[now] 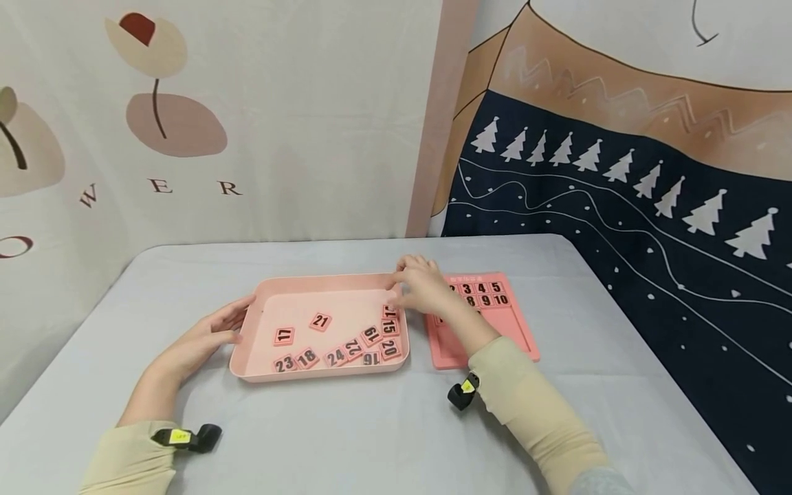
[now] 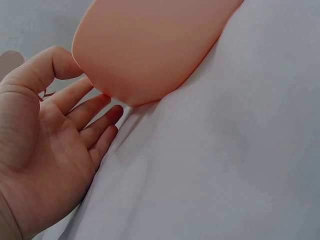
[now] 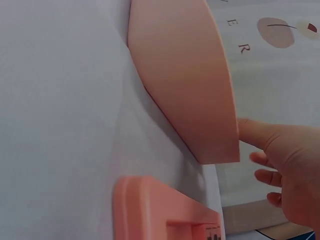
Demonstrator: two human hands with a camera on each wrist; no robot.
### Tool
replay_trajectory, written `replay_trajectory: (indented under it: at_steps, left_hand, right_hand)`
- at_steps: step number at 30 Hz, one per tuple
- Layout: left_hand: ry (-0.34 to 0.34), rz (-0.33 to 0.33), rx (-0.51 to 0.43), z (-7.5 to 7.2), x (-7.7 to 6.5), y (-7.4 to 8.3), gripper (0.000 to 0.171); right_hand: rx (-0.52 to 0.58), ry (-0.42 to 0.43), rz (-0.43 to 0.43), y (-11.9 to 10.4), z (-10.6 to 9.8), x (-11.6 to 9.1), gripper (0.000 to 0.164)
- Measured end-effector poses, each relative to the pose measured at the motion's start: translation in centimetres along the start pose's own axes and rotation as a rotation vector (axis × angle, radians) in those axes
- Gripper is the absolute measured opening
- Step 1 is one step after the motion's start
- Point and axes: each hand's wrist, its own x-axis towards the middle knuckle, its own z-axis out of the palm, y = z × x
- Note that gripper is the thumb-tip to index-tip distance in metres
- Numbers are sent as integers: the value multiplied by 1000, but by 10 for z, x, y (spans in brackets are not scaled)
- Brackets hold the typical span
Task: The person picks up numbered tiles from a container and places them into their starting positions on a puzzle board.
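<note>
A shallow pink tray (image 1: pixel 334 302) holds several loose number tiles, among them 17 (image 1: pixel 284 335) and 21 (image 1: pixel 320 322); most lie toward its near and right sides. My left hand (image 1: pixel 201 337) holds the tray's left end, thumb at the rim and fingers against the outer side in the left wrist view. At the far right corner, my right hand (image 1: pixel 423 285) reaches over the rim, thumb and forefinger apart above a partly covered tile (image 1: pixel 389 312). The right wrist view shows the thumb passing behind the tray wall (image 3: pixel 185 75), its tip hidden.
Right of the tray lies a pink number board (image 1: pixel 495 323) with tiles in its upper rows, partly covered by my right forearm. A pale cloth covers the table (image 1: pixel 309 440). Printed curtains (image 1: pixel 309 137) hang behind it.
</note>
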Motion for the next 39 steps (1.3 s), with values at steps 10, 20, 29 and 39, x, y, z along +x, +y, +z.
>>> replay_trajectory:
  at_steps: [10,20,29,39]
  left_hand:
    - [-4,23,-5,1,-1,0,69]
    - [-4,22,-3,0,0,-1,70]
    - [-11,28,-2,1,-1,-1,69]
    - [-7,28,8,0,-1,-1,69]
  right_hand:
    - [-71,-61,108,-9,7,4,22]
    - [-119,-104,136,-16,7,5,21]
    - [-132,-136,158,-20,12,7,23]
    - [-100,130,169,-21,13,-3,31]
